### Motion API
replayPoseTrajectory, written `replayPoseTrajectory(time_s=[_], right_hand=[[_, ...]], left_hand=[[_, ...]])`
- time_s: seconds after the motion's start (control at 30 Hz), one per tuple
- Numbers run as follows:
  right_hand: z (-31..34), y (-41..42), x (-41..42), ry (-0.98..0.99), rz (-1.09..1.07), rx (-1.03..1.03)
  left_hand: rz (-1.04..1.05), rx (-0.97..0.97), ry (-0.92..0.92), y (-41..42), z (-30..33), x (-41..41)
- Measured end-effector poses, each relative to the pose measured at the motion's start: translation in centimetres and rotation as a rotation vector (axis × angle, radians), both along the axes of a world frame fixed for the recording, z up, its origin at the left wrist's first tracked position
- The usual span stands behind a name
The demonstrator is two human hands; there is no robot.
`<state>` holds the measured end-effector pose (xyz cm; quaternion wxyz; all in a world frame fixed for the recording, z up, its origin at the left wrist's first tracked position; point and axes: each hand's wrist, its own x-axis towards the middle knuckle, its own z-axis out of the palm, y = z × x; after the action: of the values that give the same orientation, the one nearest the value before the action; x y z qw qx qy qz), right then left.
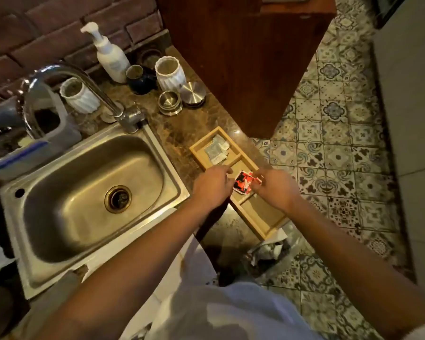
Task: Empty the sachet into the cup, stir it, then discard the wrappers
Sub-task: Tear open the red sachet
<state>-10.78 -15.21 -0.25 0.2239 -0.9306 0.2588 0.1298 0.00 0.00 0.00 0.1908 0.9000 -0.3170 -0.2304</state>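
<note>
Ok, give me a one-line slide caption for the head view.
Both hands, left hand and right hand, pinch a red sachet above a wooden tray beside the steel sink.

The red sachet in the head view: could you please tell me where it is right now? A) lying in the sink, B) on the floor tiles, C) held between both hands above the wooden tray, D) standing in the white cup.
C: the red sachet is pinched on one side by the left hand and on the other by the right hand, above the wooden tray beside the sink.
</note>
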Motion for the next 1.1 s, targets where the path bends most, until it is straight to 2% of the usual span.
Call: replayPoseTrajectory(time_s=[0.23, 0.43, 0.9, 1.1], right_hand=[[-0.8, 0.6, 1.8, 0.089, 0.038, -0.152], [-1.2, 1.4, 2.9, 0.245, 0.022, -0.195], [-2.4, 1.3, 3.4, 0.234, -0.011, -0.178], [-2.4, 1.0, 3.4, 0.243, -0.011, -0.150]], left_hand=[[-0.065, 0.291, -0.082, -3.7, -0.8, -0.1], [-0.104, 0.412, -0.098, -4.1, -1.9, 0.0], [-0.126, 0.354, -0.130, -3.6, -2.8, -0.3], [-0.084, 0.268, -0.063, -2.8, -2.7, 0.3]])
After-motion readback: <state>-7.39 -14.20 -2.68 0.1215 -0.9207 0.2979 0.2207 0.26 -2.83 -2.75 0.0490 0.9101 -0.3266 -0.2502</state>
